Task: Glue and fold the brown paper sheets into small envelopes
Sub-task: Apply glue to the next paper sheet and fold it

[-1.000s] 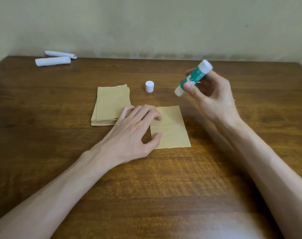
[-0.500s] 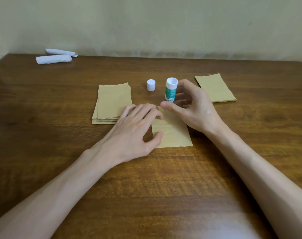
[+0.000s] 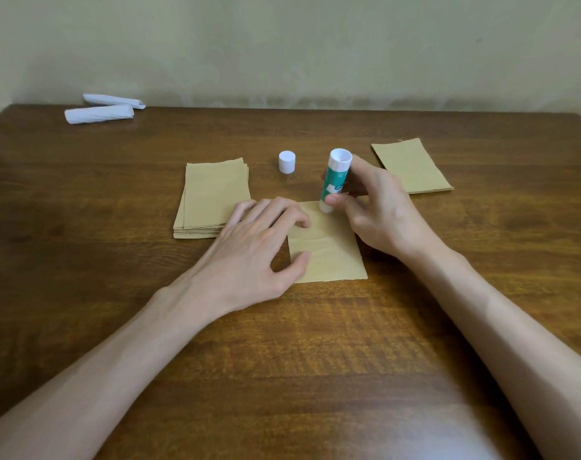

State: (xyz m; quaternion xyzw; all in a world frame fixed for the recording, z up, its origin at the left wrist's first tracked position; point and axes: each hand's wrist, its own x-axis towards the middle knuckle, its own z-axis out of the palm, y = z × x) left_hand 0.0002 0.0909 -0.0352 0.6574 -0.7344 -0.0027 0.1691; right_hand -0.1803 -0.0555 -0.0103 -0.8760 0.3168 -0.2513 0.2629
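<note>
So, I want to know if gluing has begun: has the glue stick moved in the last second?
Yes. The glue stick in the right hand has come down from the air, nearer the white cap, with its lower end now on the brown sheet.

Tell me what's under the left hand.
The left hand presses the left edge of the single brown sheet, flat on the table. Its fingers also hide the near right corner of the paper stack; contact there can't be told. The right hand grips the glue stick.
</note>
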